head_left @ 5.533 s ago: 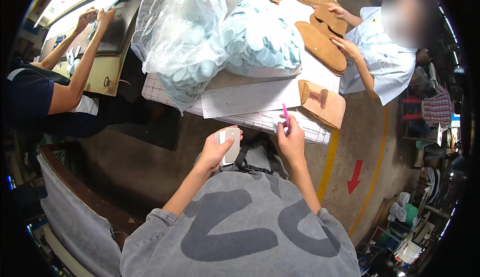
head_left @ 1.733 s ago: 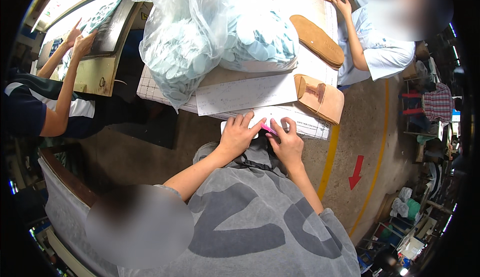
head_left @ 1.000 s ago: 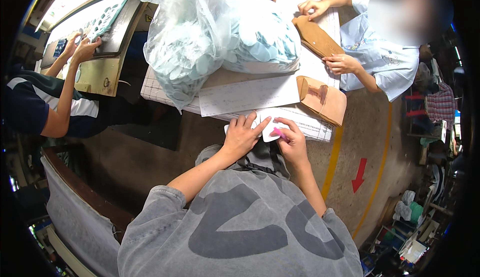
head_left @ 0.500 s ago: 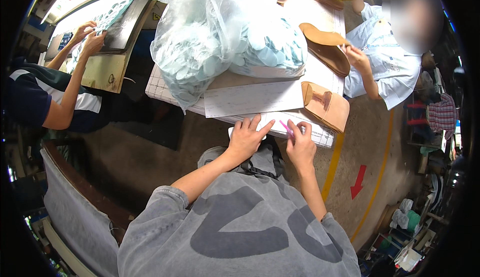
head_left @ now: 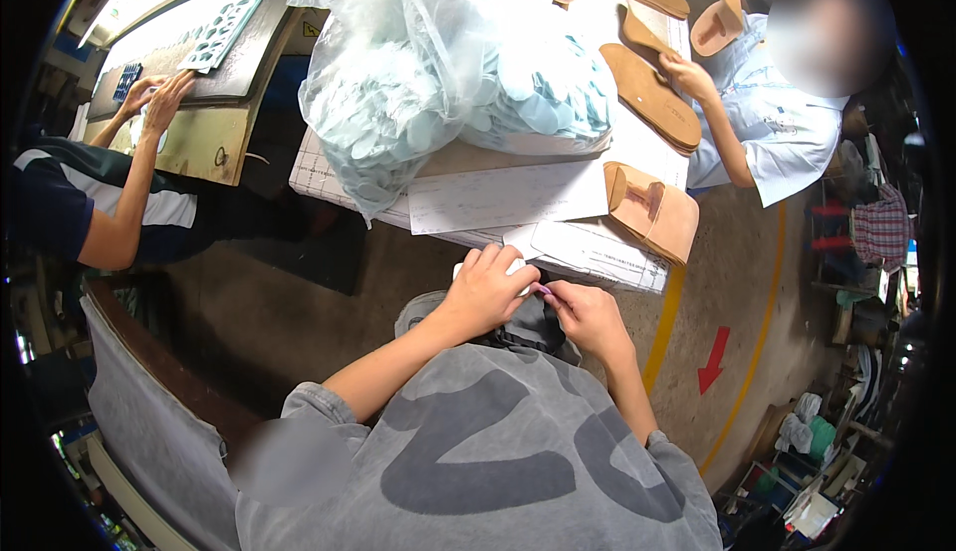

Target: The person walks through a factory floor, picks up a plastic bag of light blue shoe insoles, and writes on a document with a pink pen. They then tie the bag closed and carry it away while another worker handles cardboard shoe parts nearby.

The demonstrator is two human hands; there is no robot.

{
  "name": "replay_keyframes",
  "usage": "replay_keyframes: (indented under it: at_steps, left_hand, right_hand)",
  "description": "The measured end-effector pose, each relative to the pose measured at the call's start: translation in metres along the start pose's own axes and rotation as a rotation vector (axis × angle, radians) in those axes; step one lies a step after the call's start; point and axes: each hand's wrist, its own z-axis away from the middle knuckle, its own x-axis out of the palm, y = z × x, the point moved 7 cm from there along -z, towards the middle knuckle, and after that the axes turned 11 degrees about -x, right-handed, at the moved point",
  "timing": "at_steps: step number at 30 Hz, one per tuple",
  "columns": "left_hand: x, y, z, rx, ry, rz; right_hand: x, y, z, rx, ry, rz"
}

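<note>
My left hand is wrapped over a small white object just off the table's near edge; its kind is mostly hidden by my fingers. Close beside it, my right hand pinches a slim pink-purple thing, perhaps a pen, whose tip meets the fingers of my left hand. Both hands are in front of my body. White paper sheets lie on the table just beyond them. Right of the sheets sits a stack of tan leather sandal pieces.
A large clear plastic bag of pale blue cut pieces fills the table's middle. At the right, a co-worker in a light blue shirt handles brown insoles. Another person works left at a board with a perforated blue sheet.
Both my hands have drawn back from the papers toward my body and come together, with the pink-purple thing now at my left fingers. The right co-worker has lifted a tan piece higher.
</note>
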Motion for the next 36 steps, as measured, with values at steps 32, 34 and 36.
replay_keyframes:
  at_steps: [32,34,36]
  left_hand:
    - [0.045,-0.017,-0.011,0.143,-0.041,-0.117]
    - [0.044,-0.017,-0.011,0.138,-0.025,-0.114]
    - [0.044,-0.016,-0.011,0.141,-0.026,-0.125]
  right_hand:
    - [-0.001,0.04,-0.006,-0.166,0.442,0.37]
    - [-0.007,0.046,-0.002,-0.228,0.413,0.41]
    - [-0.017,0.054,-0.001,-0.242,0.384,0.414]
